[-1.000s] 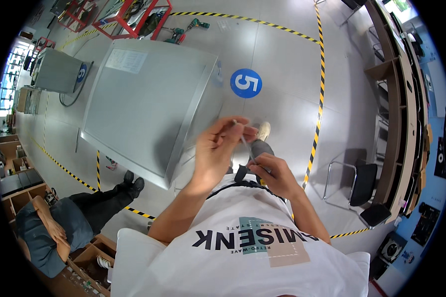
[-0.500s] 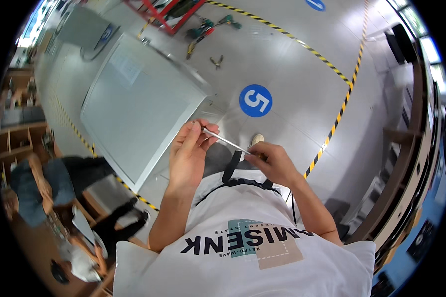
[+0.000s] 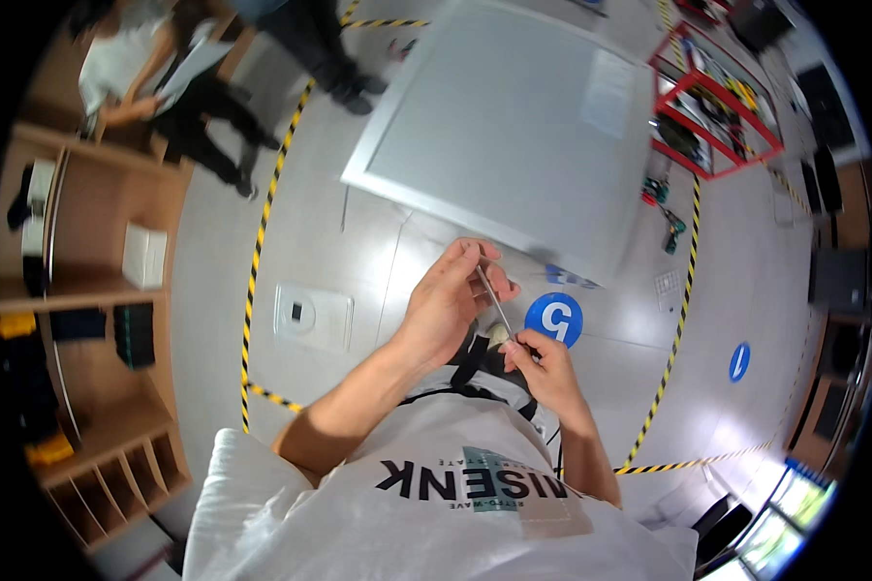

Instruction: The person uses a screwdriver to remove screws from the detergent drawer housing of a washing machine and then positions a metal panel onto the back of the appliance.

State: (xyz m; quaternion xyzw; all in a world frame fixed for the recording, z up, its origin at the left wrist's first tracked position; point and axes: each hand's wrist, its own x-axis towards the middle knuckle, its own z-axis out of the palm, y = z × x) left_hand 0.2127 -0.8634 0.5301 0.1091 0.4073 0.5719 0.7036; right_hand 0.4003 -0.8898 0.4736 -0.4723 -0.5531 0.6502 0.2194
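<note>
In front of my body I hold a screwdriver with a thin metal shaft, slanting between my two hands. My right hand is closed round its near end, and the fingers hide most of the handle. My left hand pinches the far end of the shaft with thumb and fingertips; whether a small part sits at the tip, I cannot tell. Just beyond my left fingers stands a large grey box-like cabinet with a pale rim and a paper sheet on its top.
A red tool cart stands at the far right, with a green cordless drill on the floor nearby. Wooden shelves line the left. Two people are at the upper left, one in dark trousers. Yellow-black tape marks the floor.
My view has turned left, so the cabinet and tool cart now appear farther right. The screwdriver stays between both hands and stands steeper in the picture.
</note>
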